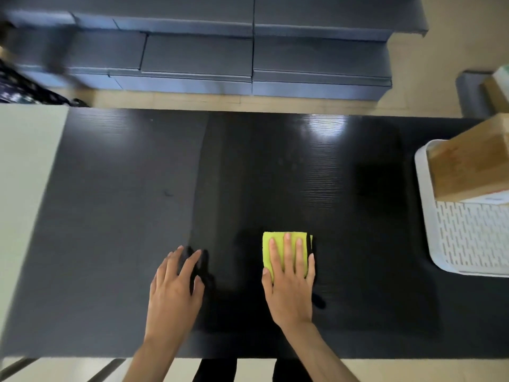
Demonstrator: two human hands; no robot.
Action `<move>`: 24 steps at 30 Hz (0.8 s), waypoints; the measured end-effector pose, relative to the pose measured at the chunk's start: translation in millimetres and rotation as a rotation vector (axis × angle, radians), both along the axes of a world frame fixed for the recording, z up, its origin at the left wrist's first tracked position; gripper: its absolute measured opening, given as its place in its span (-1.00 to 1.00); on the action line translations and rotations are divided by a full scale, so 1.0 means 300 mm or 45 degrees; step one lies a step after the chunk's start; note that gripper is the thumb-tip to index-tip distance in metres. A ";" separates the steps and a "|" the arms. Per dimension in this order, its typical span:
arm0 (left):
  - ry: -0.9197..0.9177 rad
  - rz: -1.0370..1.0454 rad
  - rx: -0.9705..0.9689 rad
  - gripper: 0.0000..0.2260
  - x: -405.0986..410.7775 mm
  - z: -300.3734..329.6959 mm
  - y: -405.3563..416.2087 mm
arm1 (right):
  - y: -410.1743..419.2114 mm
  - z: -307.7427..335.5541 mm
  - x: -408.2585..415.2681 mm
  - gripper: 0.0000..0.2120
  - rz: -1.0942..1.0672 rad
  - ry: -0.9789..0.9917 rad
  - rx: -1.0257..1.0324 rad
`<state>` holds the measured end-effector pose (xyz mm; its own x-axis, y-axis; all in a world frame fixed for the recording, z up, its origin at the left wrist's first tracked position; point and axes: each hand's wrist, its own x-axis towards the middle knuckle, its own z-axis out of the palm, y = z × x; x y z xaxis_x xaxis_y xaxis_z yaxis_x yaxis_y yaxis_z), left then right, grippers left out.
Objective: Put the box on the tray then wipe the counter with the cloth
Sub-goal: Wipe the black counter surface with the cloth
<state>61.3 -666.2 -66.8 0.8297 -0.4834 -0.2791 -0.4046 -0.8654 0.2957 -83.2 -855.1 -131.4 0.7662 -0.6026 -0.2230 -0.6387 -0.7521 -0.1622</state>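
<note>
A brown cardboard box [471, 161] stands on the far part of a white slotted tray [468, 244] at the right edge of the black counter [275, 175]. A folded yellow-green cloth [278, 244] lies flat on the counter near its front edge. My right hand [290, 279] presses down on the cloth with its fingers spread, covering most of it. To the left of the cloth, my left hand [176, 282] rests on the bare counter, fingers apart and holding nothing.
A pale surface [24, 175] adjoins the counter on the left. Grey stacked boxes [220, 56] sit on the floor beyond the counter's far edge. More cartons [495, 89] stand at the far right. A person's patterned clothing [16, 86] shows at the far left.
</note>
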 end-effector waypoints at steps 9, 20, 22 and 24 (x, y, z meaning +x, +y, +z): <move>0.015 0.125 -0.051 -0.49 0.199 0.006 0.181 | 0.383 0.004 0.358 -0.31 0.107 -0.026 0.075; 0.005 0.039 -0.029 -0.47 0.241 0.013 0.132 | 0.300 -0.005 0.556 -0.35 0.011 -0.119 0.123; -0.005 0.013 -0.019 -0.47 0.242 0.011 0.093 | 0.243 -0.001 0.526 -0.35 0.026 -0.124 0.124; -0.017 -0.009 -0.018 -0.47 0.239 0.009 0.040 | 0.169 -0.002 0.482 -0.36 0.017 -0.114 0.117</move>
<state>133.1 -654.1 -64.0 0.8301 -0.4926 -0.2612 -0.4144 -0.8585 0.3021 61.5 -804.3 -132.1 0.7934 -0.5722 -0.2074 -0.6086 -0.7398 -0.2869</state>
